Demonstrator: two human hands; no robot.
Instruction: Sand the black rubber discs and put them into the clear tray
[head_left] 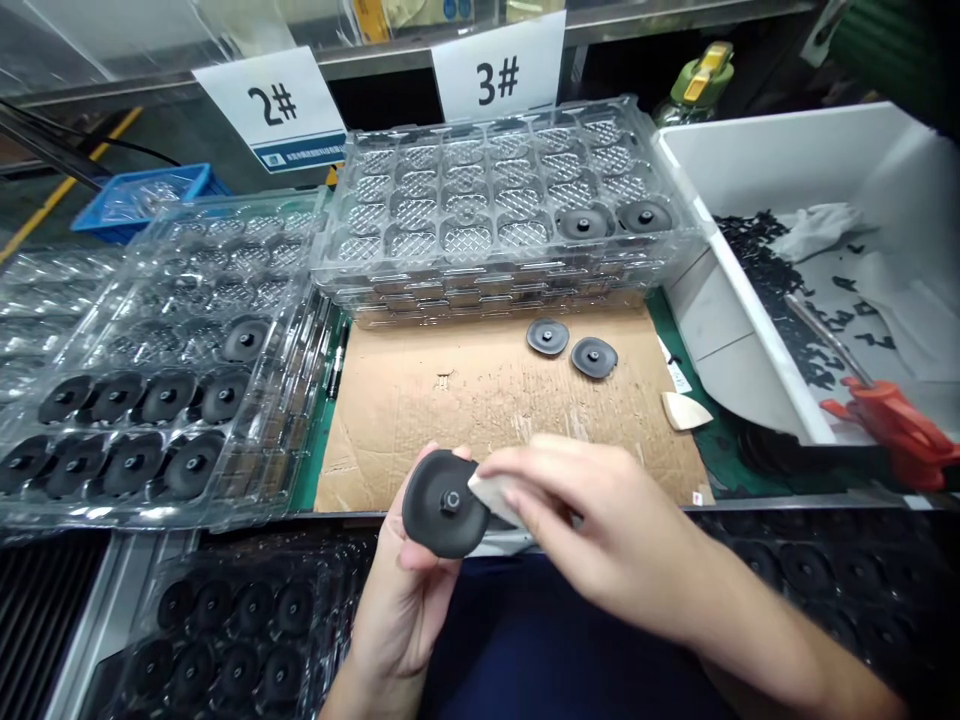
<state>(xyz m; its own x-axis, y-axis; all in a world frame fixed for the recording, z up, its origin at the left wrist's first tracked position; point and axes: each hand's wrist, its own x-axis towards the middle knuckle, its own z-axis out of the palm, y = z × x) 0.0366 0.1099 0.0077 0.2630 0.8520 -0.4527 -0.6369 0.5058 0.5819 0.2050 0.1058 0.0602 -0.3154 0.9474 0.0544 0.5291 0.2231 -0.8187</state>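
My left hand [401, 600] pinches a round black rubber disc [444, 505] with a small centre hub, holding it up near the front edge of the cardboard sheet [465, 400]. My right hand [592, 530] is closed on a small pale blade-like tool [491, 492] whose tip rests on the disc's right edge. Two more black discs [547, 336] [593, 357] lie on the cardboard farther back.
A clear tray stack [420, 270] marked 3# holds two discs at its right. A clear tray [225, 480] on the left holds several discs. A white bin [750, 340] with black scraps and orange-handled pliers [892, 425] stands right. Trays of discs [225, 620] sit below.
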